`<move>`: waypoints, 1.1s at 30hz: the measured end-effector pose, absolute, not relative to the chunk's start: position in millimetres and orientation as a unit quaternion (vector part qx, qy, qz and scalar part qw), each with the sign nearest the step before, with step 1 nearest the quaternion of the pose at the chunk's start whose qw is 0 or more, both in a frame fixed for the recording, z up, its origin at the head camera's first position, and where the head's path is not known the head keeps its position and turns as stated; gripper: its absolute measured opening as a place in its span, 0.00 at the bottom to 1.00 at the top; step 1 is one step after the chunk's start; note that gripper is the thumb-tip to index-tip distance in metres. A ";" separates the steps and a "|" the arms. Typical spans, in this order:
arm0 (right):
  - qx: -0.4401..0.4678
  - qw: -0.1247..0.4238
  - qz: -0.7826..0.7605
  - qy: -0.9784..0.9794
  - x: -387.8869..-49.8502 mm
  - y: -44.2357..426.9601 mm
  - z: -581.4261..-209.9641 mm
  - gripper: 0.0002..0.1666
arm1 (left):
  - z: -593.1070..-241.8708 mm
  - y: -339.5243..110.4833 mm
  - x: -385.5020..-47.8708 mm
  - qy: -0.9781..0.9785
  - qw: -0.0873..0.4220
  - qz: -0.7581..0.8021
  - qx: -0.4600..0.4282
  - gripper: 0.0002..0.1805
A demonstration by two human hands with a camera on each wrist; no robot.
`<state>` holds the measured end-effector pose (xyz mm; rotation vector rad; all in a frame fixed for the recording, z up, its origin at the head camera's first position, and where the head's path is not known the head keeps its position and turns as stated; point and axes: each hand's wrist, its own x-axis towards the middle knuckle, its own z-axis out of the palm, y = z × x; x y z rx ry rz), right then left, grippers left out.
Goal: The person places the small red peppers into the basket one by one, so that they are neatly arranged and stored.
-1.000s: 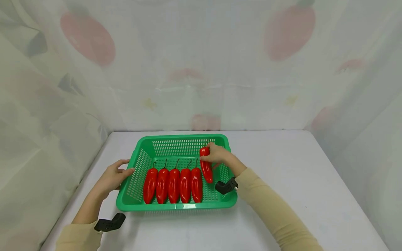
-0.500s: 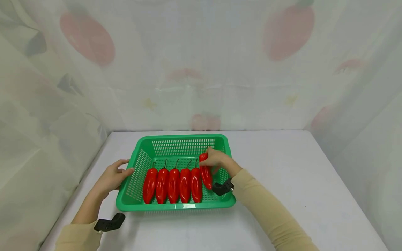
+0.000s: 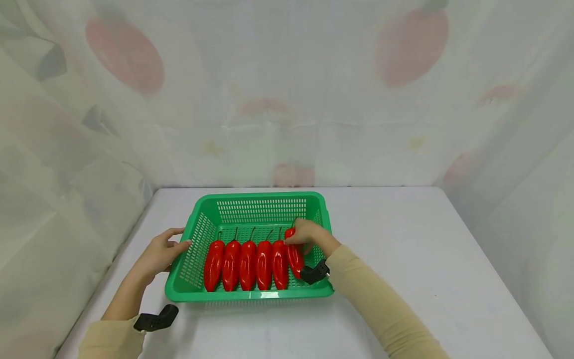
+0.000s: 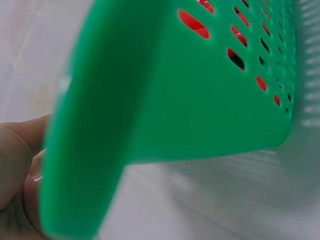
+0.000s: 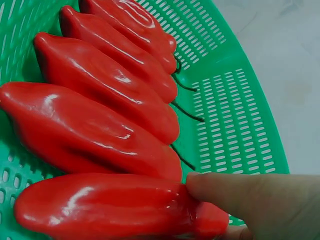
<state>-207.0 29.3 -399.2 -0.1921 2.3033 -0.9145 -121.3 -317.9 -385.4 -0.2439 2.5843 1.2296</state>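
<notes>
A green plastic basket (image 3: pixel 251 295) with slotted walls holds several glossy red peppers (image 3: pixel 248 264) side by side, their dark stems pointing to the far side. Inside its right part, my right hand (image 3: pixel 307 233) pinches the stem end of the rightmost pepper (image 3: pixel 294 259). In the right wrist view the thumb presses on this pepper (image 5: pixel 110 205), which lies low beside the row; the other fingers are mostly hidden. My left hand (image 3: pixel 162 252) grips the basket's left rim, thumb on top. The left wrist view shows part of that hand (image 4: pixel 17 170) behind the rim (image 4: pixel 95 110).
The basket stands on a white table (image 3: pixel 394 249) that extends to its right and front. A pale curtain (image 3: pixel 287 99) with faded fruit prints hangs behind and along both sides. A black wrist camera (image 3: pixel 157 319) sits on each forearm.
My right hand has lowered the rightmost pepper toward the near side, down into the basket beside the row. The left hand stays on the rim.
</notes>
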 end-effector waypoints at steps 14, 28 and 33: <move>-0.066 0.336 -0.322 0.883 -205.0 27.4 -404.9 0.12 | -384.0 -316.9 -120.8 0.893 0.134 0.423 -0.083 0.37; -0.067 0.323 -0.283 0.901 -206.3 24.9 -412.0 0.14 | -382.7 -316.7 -120.5 0.894 0.135 0.420 -0.081 0.37; -0.060 0.317 -0.268 0.908 -205.4 23.7 -412.5 0.12 | -382.8 -316.5 -120.5 0.893 0.134 0.422 -0.081 0.37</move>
